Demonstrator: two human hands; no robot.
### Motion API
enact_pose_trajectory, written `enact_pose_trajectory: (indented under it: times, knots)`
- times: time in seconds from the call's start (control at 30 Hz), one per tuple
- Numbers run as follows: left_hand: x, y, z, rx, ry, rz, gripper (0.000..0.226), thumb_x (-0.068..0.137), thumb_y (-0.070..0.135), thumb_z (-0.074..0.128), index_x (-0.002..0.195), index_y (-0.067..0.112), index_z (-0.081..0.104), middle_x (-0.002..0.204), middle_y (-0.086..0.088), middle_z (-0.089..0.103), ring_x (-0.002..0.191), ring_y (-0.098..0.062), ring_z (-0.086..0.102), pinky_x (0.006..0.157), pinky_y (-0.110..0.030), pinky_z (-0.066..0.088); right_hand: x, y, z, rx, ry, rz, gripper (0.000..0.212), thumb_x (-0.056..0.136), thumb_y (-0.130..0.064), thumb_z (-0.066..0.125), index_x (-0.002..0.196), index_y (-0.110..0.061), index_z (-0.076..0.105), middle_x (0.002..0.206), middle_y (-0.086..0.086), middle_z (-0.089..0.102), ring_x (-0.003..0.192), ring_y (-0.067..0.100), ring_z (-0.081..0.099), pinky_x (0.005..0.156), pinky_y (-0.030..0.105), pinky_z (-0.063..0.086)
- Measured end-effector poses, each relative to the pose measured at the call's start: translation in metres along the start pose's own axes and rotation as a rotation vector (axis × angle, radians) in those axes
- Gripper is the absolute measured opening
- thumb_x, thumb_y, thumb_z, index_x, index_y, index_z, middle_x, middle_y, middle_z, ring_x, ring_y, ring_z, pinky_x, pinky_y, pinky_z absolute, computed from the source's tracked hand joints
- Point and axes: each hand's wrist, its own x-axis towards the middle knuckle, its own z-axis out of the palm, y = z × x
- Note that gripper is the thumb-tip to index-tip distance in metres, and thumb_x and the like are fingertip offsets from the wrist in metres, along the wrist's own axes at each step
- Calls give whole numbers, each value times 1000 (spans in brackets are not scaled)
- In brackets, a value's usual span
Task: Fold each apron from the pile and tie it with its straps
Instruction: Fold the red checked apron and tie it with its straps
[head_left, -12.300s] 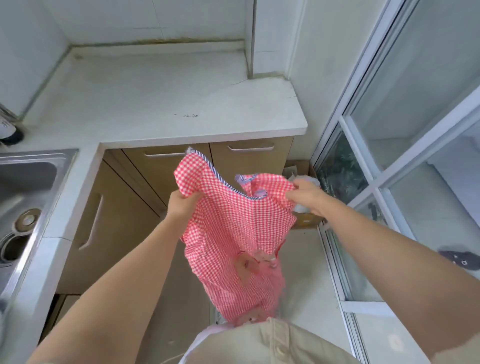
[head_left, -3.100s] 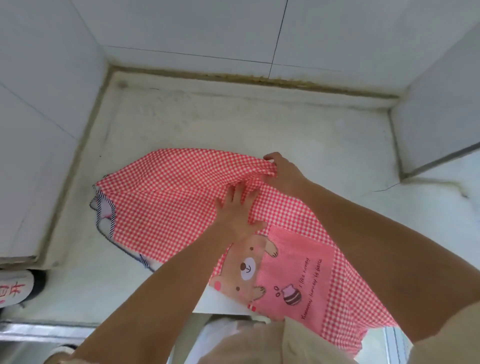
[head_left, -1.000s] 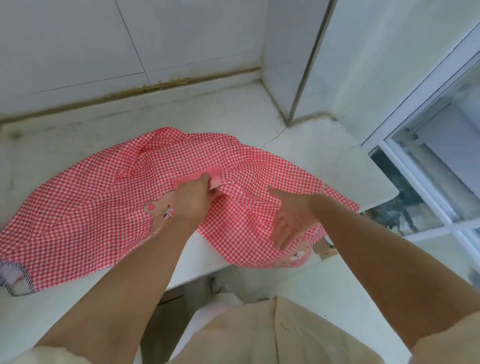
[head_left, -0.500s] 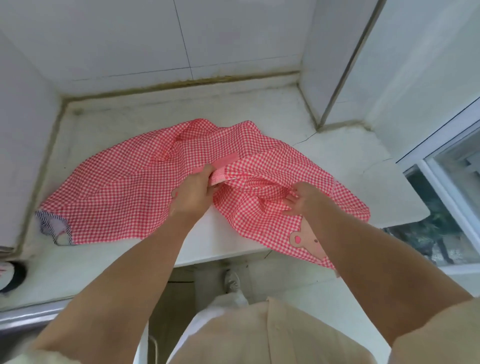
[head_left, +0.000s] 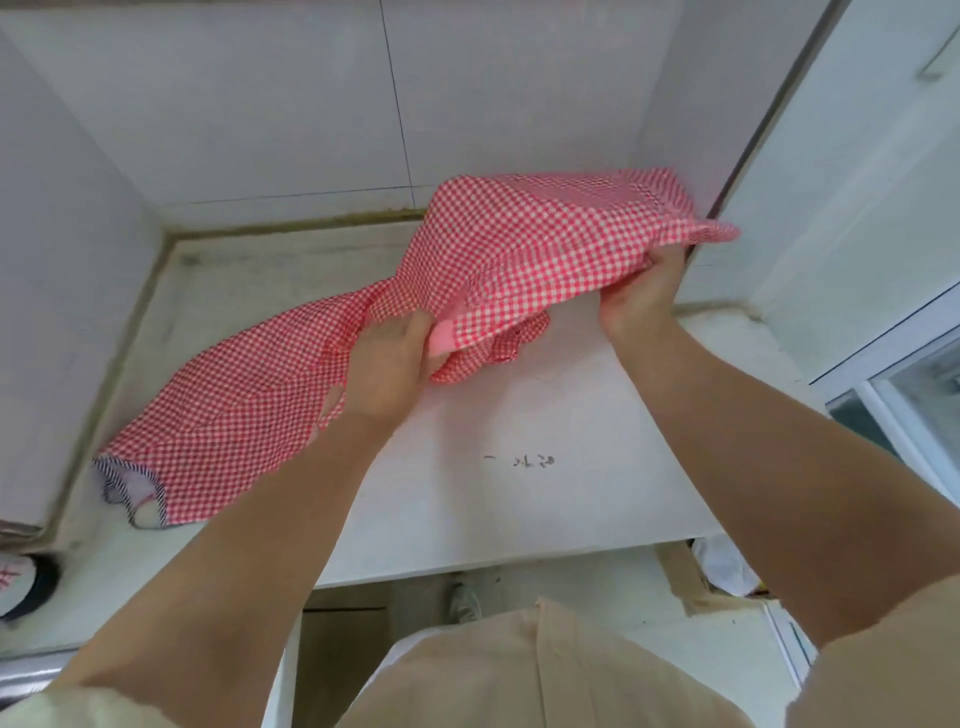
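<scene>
We're holding the red-and-white checked apron (head_left: 524, 244) with both hands over the white tabletop (head_left: 493, 509). Left hand (head_left: 387, 364) is gripping a bunch of fabric around the apron's middle, fingers curled round it, with a plain pink patch (head_left: 441, 340) showing just past the fingertips. Right hand (head_left: 641, 296) is clamping the far right end, fingers wrapped round the cloth from below, and is carrying it raised off the tabletop in front of the tiled wall (head_left: 291, 104). The stretch between the two hands is arching up, with a loose checked flap (head_left: 519, 338) hanging under it; we can't tell whether that flap is touching the surface. Left of the left hand, the rest of the apron is lying flat on the tabletop, running diagonally toward the near left corner and ending in navy-striped trim (head_left: 122, 483) just beside the left wall. Small dark scribbles (head_left: 522, 460) are sitting on the bare tabletop between our forearms, apart from the cloth. A round dark-rimmed object (head_left: 28, 584) is poking in at the left edge, too cropped to identify. Below the tabletop edge we're seeing our beige shirt (head_left: 545, 675), a shoe (head_left: 464, 601) on the floor and a cardboard box (head_left: 685, 577) at the right, by the window frame (head_left: 883, 358).
</scene>
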Motion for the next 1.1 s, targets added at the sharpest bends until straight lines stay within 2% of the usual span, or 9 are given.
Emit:
enact_pose_trajectory:
  times: [0.1,0.27,0.37,0.53,0.67,0.73,0.83,0.93,1.1]
  knots:
    - [-22,11,13,48,-132,171,42,61,4,83,99,4,65,78,-11,60,57,-31,59,47,-31,42,-18,1,-49,-192,203,57,37,100,-23,48,133,-5,53,111,8,67,107,25,63,101,47,50]
    - [-65,55,18,208,-598,260,46,101,27,44,146,28,34,134,5,52,106,-21,62,64,-26,36,-35,10,-137,-475,393,267,30,99,-23,48,122,-6,56,104,7,66,106,26,64,93,40,55]
    - [-93,66,37,198,-713,235,39,101,23,40,140,30,41,128,1,59,106,-19,59,67,-23,39,-47,12,-179,-523,360,426,34,99,-20,48,129,-4,52,124,15,63,111,29,64,85,37,56]
    - [-125,79,53,100,-958,86,35,97,22,44,131,21,47,93,1,61,77,-18,54,64,-28,40,-62,8,-221,-476,253,536,18,94,-21,64,106,-8,59,94,4,67,84,15,66,79,29,56]
    - [-126,81,60,40,-929,16,45,90,70,32,99,27,41,85,6,58,77,-16,58,72,-33,51,-56,-3,-222,-566,247,325,15,90,-3,61,78,-10,56,73,3,56,63,11,53,59,19,50]
    - [-122,86,65,-46,-894,-50,64,81,82,13,103,32,47,92,5,61,83,-18,59,80,-36,52,-54,-12,-225,-582,263,241,15,88,3,55,76,-8,55,69,3,55,62,12,52,60,23,49]
    - [-106,102,70,-14,-867,-80,70,92,70,14,126,26,56,107,-1,62,98,-21,59,83,-36,48,-55,-24,-251,-861,309,369,18,89,-3,54,71,-8,56,57,0,58,56,14,50,54,20,49]
    - [-91,110,77,20,-779,-84,70,92,66,9,98,25,66,84,4,62,81,-17,62,70,-30,52,-63,-35,-280,-1152,298,556,20,93,-19,60,86,-1,65,72,8,67,64,19,60,69,30,58]
    - [-66,84,86,2,-421,-137,31,98,31,41,98,10,64,84,-4,57,75,-19,54,58,-32,40,-39,-41,-250,-1371,221,-21,23,92,-11,50,91,7,64,78,13,60,72,19,49,68,29,40]
